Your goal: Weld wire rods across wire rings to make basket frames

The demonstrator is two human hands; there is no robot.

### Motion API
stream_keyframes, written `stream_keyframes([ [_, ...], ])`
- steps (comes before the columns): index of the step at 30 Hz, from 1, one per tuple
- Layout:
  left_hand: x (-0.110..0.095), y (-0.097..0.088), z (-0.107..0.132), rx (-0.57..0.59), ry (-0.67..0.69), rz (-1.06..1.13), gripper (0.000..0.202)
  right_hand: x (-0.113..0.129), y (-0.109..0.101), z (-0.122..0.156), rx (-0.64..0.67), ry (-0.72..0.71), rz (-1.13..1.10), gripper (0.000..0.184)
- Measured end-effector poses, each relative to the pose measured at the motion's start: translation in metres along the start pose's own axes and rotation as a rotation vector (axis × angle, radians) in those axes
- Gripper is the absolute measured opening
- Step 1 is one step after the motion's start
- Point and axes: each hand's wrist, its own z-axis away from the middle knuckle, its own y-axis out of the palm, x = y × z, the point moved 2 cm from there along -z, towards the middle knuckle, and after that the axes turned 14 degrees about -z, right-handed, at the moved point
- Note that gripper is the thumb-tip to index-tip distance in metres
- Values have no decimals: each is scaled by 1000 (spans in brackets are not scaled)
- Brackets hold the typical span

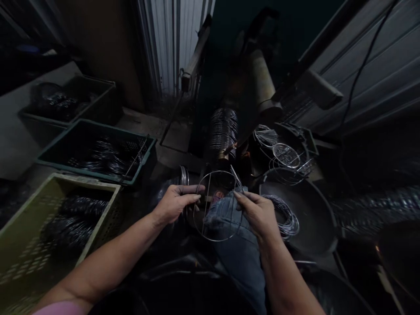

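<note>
A thin round wire ring (216, 240) stands nearly upright over my lap, with a straight wire running across its left part. My left hand (173, 203) pinches the left side of this ring between thumb and fingers. At the opposite side, my right hand (259, 212) is closed at the ring's edge, and a few short straight wire rods (235, 175) stick up from its fingertips. Just beyond the ring, a welding machine's copper-coloured electrode (224, 155) sits below a stack of dark rings (224, 131). Several shiny rings (184, 176) hang beside my left hand.
To the left stand a yellow crate (98, 186), a green crate (95, 173) and a grey crate (98, 81), holding dark wire pieces. On the right, a wide round basin (311, 214) holds a bundle of wire rings (285, 218); behind it sits a container with wire grids (286, 155).
</note>
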Motion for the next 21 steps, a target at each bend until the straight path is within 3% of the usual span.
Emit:
stream_keyframes([
  [4, -7, 5, -9, -48, 21, -43, 33, 16, 1, -16, -19, -140, 160, 29],
  [16, -54, 13, -28, -156, 89, -19, 35, 56, 14, -67, -17, -126, 64, 32],
  [21, -59, 18, -30, -151, 87, 4, 35, 61, 14, -75, -14, -86, 24, 35],
])
